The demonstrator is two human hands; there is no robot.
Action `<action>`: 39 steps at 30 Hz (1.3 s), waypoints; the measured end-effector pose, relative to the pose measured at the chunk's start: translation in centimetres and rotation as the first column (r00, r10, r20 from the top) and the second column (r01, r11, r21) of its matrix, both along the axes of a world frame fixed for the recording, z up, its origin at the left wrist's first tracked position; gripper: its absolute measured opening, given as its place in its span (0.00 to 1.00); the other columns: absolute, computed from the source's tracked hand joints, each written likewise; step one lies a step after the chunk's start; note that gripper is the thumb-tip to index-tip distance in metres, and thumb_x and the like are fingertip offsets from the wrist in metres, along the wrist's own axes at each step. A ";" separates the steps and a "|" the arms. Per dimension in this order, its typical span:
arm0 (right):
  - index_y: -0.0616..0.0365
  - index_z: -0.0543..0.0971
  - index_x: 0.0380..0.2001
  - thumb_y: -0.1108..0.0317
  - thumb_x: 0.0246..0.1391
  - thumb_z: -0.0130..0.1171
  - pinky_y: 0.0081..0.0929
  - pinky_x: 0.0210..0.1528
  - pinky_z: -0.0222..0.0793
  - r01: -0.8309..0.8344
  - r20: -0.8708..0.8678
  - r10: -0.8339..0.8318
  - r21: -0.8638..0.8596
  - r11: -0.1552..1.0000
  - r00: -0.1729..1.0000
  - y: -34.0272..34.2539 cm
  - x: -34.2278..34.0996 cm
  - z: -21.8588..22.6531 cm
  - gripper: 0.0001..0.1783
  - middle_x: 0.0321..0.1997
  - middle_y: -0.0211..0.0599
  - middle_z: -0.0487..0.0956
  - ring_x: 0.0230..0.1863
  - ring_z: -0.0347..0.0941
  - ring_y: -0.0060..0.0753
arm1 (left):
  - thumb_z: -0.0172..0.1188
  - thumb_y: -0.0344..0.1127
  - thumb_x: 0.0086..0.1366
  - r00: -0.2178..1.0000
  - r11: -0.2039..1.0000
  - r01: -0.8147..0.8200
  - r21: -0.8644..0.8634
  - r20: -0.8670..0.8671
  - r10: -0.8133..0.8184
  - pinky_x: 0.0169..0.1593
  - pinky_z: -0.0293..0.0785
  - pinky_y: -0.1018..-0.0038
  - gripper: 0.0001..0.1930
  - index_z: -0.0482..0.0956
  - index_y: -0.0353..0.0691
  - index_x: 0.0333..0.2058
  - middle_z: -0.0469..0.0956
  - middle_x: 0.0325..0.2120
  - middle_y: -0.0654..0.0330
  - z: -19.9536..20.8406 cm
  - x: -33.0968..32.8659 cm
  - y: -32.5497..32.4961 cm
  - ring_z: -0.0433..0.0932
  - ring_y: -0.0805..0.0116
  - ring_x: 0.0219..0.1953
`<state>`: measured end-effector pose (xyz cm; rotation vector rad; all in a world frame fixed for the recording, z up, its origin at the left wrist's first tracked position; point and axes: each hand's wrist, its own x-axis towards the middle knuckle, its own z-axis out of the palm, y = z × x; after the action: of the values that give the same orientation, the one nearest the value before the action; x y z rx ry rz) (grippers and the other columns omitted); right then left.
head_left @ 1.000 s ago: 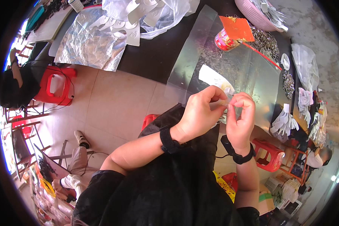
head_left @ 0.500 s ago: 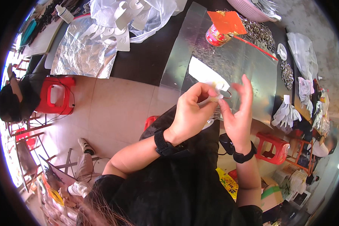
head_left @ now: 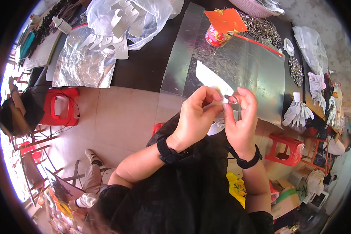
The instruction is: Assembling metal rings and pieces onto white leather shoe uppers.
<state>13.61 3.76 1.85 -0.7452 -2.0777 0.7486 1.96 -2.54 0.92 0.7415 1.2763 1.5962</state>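
A: Right, hand status? What is held?

B: A small metal ring (head_left: 232, 99) is pinched between both hands, raised above the near edge of the dark table (head_left: 152, 64). Left hand (head_left: 195, 119): fingers curled narrow, thumb and forefinger closed on a small white piece (head_left: 223, 100) at the ring. Right hand (head_left: 241, 121): fingertips pressed against the ring from the other side, remaining fingers held upright and close together. Black wristbands are worn on both wrists.

A: What is underneath?

B: A clear plastic sheet (head_left: 257, 74) is spread over the table's near edge, directly behind the hands. A white card shape (head_left: 208, 76) is laid on it, just beyond the fingertips.

A: Anything else on the table?

B: A red tin (head_left: 217, 36) with an orange lid is set toward the far edge; a heap of metal rings (head_left: 263, 29) is piled just to its right. Crumpled foil (head_left: 82, 66) is laid at the left end, with a clear bag of white cutouts (head_left: 124, 19) behind it. White tags (head_left: 298, 111) are fanned at the right end. A red stool (head_left: 60, 109) is seen on the floor at left.
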 end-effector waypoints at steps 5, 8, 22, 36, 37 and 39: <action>0.64 0.66 0.47 0.84 0.48 0.56 0.24 0.42 0.68 -0.057 -0.087 0.034 -0.276 0.959 0.996 0.3 0.4 0.4 0.22 0.33 0.36 0.72 0.37 0.71 0.26 | 0.56 0.19 0.55 0.996 0.999 -0.042 0.010 -0.072 0.042 0.36 0.70 0.80 0.09 0.69 0.37 0.33 0.72 0.26 0.65 -0.4 0.5 0.0 0.69 0.80 0.31; 0.63 0.66 0.45 0.83 0.48 0.58 0.22 0.43 0.67 -0.084 -0.168 0.003 -0.478 0.875 0.986 0.7 0.7 0.3 0.21 0.33 0.35 0.73 0.37 0.71 0.23 | 0.56 0.19 0.58 0.988 1.000 -0.002 -0.026 -0.155 -0.002 0.41 0.70 0.82 0.09 0.69 0.38 0.35 0.72 0.31 0.68 0.0 0.6 0.1 0.70 0.82 0.36; 0.63 0.63 0.57 0.81 0.49 0.57 0.19 0.46 0.66 -0.203 -0.207 0.063 -0.780 0.592 0.976 2.6 2.9 1.5 0.29 0.35 0.32 0.75 0.40 0.69 0.18 | 0.55 0.21 0.59 0.972 0.993 0.032 -0.114 0.237 -0.004 0.41 0.70 0.81 0.07 0.70 0.38 0.35 0.71 0.31 0.65 0.9 1.4 1.3 0.70 0.79 0.35; 0.68 0.63 0.55 0.81 0.47 0.55 0.14 0.35 0.65 -0.180 -0.207 -0.004 -0.859 0.480 0.978 4.0 2.4 2.0 0.29 0.33 0.30 0.73 0.34 0.67 0.14 | 0.54 0.23 0.62 0.955 0.995 0.051 -0.087 0.296 -0.023 0.44 0.69 0.80 0.07 0.71 0.35 0.39 0.74 0.34 0.63 0.8 1.2 1.3 0.72 0.78 0.40; 0.68 0.63 0.55 0.81 0.47 0.54 0.15 0.35 0.65 -0.195 -0.209 0.020 -0.865 0.463 0.978 4.1 2.3 2.0 0.28 0.32 0.30 0.73 0.34 0.68 0.15 | 0.55 0.23 0.62 0.973 0.997 0.037 -0.069 0.232 -0.020 0.40 0.70 0.81 0.07 0.71 0.35 0.39 0.75 0.32 0.64 0.9 1.3 1.3 0.72 0.79 0.36; 0.68 0.63 0.55 0.82 0.47 0.53 0.15 0.34 0.66 -0.210 -0.216 0.039 -0.871 0.444 0.976 4.2 2.1 2.1 0.28 0.32 0.30 0.73 0.34 0.68 0.15 | 0.56 0.23 0.61 0.986 0.998 0.029 -0.052 0.163 -0.020 0.37 0.70 0.83 0.07 0.71 0.35 0.38 0.75 0.30 0.65 0.8 1.2 1.3 0.72 0.81 0.33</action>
<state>15.74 7.95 3.97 -1.0198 -1.4556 2.0141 3.16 -1.27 1.70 0.5789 1.1829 1.5629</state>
